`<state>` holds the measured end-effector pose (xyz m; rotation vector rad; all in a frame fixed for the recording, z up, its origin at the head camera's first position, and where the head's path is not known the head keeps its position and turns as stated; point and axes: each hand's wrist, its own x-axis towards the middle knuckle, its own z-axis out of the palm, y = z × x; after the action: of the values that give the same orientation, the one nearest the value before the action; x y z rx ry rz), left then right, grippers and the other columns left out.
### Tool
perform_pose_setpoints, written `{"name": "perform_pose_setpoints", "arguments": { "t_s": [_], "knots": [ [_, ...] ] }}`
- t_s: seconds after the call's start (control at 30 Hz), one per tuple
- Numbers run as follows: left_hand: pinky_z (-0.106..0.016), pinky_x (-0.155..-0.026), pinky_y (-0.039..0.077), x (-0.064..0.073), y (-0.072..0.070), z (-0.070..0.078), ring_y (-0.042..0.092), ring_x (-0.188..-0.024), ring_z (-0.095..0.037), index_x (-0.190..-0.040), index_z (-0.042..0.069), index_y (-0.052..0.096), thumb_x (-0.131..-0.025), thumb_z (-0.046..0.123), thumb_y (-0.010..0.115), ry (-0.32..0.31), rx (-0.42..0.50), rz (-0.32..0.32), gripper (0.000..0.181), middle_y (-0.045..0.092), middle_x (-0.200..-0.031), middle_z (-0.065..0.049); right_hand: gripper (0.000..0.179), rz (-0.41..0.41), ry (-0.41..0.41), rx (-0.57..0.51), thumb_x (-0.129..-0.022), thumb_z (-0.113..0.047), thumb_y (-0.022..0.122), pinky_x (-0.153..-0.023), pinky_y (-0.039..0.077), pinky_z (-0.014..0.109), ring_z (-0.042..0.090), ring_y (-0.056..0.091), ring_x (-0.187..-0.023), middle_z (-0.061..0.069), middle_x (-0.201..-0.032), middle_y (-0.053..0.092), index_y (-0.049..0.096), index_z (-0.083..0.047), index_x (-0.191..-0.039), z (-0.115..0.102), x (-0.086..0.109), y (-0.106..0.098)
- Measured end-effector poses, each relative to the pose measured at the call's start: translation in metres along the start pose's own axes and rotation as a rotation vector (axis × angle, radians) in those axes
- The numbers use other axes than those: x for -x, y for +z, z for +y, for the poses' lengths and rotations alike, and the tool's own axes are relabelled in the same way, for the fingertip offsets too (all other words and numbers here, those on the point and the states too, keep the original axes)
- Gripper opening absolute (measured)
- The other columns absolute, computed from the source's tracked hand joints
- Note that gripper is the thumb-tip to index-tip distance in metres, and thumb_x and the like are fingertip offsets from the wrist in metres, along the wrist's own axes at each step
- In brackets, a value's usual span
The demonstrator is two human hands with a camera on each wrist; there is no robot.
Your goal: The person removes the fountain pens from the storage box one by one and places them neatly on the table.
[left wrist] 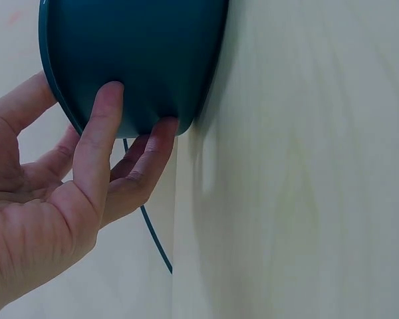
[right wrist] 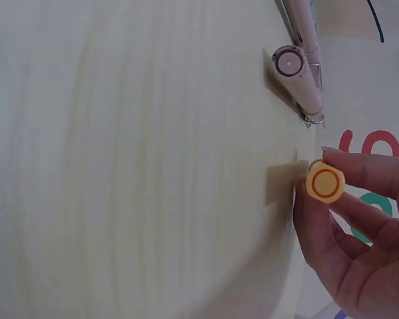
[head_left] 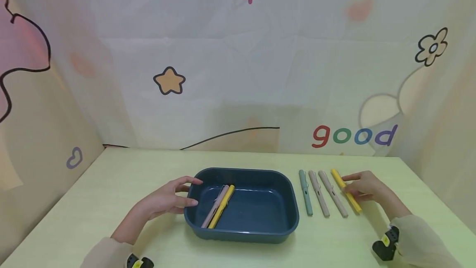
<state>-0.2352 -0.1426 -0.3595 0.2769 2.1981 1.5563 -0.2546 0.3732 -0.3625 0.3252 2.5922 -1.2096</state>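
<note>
My left hand (head_left: 167, 200) grips the left end of a dark blue tray (head_left: 260, 210); in the left wrist view some fingers press the tray's outer wall (left wrist: 146, 60) while others reach over its rim. Inside the tray, a pinkish pen (head_left: 215, 206) and a yellow pen (head_left: 222, 207) lie side by side near its left end. To the right, my right hand (head_left: 366, 187) pinches another yellow pen (head_left: 354, 203) between thumb and fingers. The right wrist view shows this yellow pen's round end (right wrist: 326, 185) toward the camera, with a shadow on the table beside it.
Between the tray and my right hand lie a teal pen (head_left: 305, 193) and two pale pinkish-grey pens, the nearer to the tray (head_left: 318, 193) and the other (head_left: 333, 194), roughly parallel. A printed cloth backdrop (head_left: 238, 73) rises behind the light wooden table (head_left: 148, 164).
</note>
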Motion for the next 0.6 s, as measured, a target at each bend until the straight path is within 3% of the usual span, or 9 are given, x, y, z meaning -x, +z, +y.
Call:
{"name": "perform_pose_setpoints", "arguments": {
  "t_s": [0.6],
  "knots": [
    [-0.049, -0.080, 0.049, -0.0010, -0.0005, -0.0018, 0.051, -0.108, -0.035, -0.129, 0.011, 0.046, -0.076, 0.010, 0.073, -0.007, 0.001, 0.001, 0.059, 0.032, -0.135, -0.026, 0.052, 0.016, -0.008, 0.038, -0.077, -0.004, 0.067, -0.059, 0.053, 0.029, 0.014, 0.051, -0.062, 0.004, -0.073, 0.053, 0.047, 0.012, -0.122, 0.0000, -0.0024, 0.0040]
  ]
}}
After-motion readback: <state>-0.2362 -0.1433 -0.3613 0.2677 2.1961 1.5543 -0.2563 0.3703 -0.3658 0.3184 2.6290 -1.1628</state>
